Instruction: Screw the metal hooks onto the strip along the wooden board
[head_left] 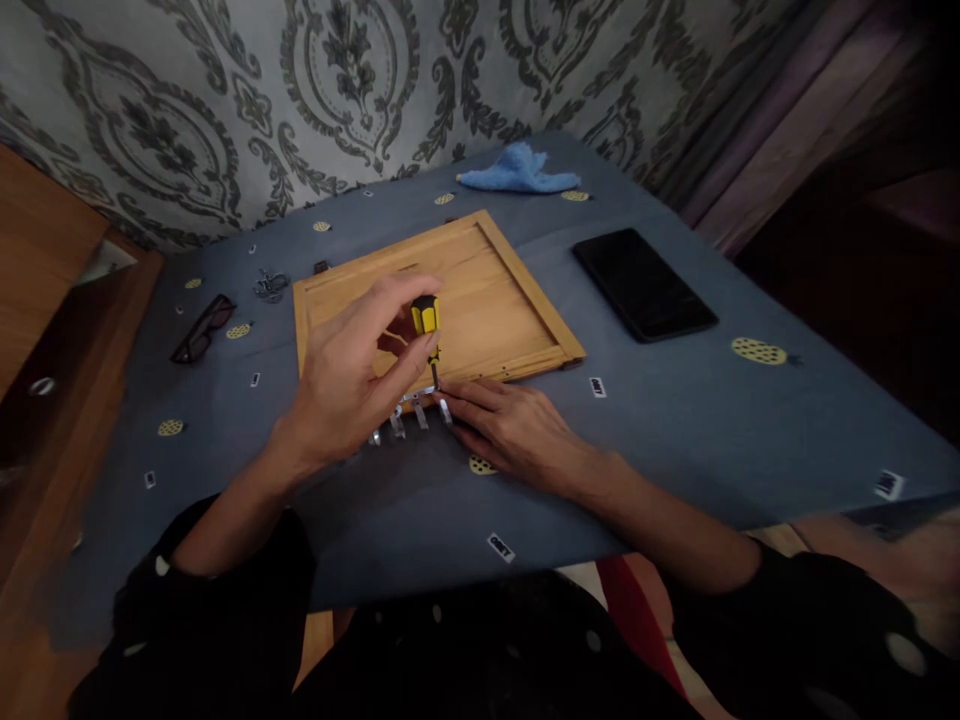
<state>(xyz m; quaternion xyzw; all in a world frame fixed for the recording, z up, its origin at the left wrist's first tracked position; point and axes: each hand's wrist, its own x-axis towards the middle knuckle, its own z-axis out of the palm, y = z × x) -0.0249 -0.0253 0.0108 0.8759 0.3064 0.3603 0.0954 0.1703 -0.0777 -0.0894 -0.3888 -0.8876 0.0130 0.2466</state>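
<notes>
My left hand is closed around a small screwdriver with a yellow and black handle, held upright with its tip pointing down at the near edge of a shallow wooden tray. My right hand lies on the blue cloth with its fingers pressed on a shiny metal rack of hooks set against that tray edge, just below the screwdriver tip. Part of the metal piece is hidden by my left hand.
A black phone lies right of the tray. A blue rag sits at the table's far edge. Dark glasses and a small metal ring cluster lie to the left. A wooden cabinet stands at left.
</notes>
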